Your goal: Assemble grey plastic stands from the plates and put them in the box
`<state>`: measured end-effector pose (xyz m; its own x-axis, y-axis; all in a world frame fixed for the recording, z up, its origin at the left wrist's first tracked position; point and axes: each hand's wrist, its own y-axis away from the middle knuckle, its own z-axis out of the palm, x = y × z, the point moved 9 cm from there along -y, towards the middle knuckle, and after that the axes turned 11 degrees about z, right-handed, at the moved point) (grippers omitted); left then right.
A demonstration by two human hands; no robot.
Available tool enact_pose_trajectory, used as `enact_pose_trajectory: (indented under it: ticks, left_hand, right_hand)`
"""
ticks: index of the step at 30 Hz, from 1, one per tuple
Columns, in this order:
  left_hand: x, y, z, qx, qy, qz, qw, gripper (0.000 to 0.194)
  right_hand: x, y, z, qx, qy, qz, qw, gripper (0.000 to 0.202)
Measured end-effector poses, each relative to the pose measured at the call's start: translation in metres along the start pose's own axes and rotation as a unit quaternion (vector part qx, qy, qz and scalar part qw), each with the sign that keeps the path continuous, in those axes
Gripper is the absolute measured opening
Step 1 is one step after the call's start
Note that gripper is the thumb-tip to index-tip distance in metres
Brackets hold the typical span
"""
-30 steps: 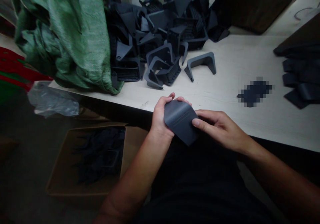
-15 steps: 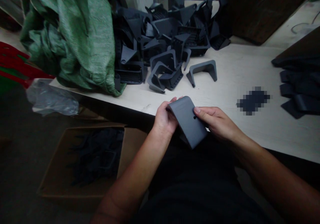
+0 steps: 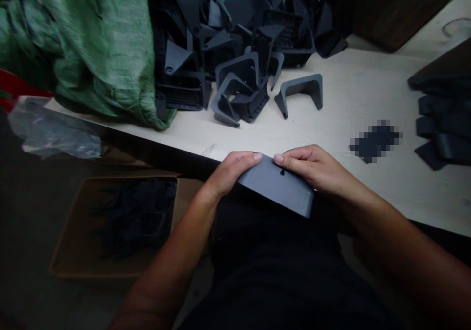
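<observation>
Head view: left hand [image 3: 233, 171] and right hand [image 3: 314, 165] each have their grip clamped on a grey bracket [image 3: 277, 185], just in front of the worktop [image 3: 346, 89], its small hole [image 3: 282, 172] near the right thumb [image 3: 285, 160]. On the worktop sit a loose bracket [image 3: 301, 84], a bracket pile [image 3: 245, 13] and a green sack [image 3: 106, 40]; lower left, a box [image 3: 69, 222] holds dark parts [image 3: 136, 217].
</observation>
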<state>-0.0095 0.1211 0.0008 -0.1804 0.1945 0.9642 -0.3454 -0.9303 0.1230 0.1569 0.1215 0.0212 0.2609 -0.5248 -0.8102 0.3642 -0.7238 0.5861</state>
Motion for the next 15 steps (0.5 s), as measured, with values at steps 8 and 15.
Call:
enact_pose_trajectory:
  ticks: [8,15]
  left_hand:
    - [0.017,0.018,-0.051,0.218,0.084,0.163,0.958,0.034]
    - [0.012,0.027,-0.028,0.095,0.06,0.183,0.977,0.022]
  right_hand:
    - [-0.038,0.037,-0.051,0.294,0.167,-0.19,0.922,0.036]
    - [0.005,0.001,0.001,0.005,-0.131,-0.024,0.991,0.045]
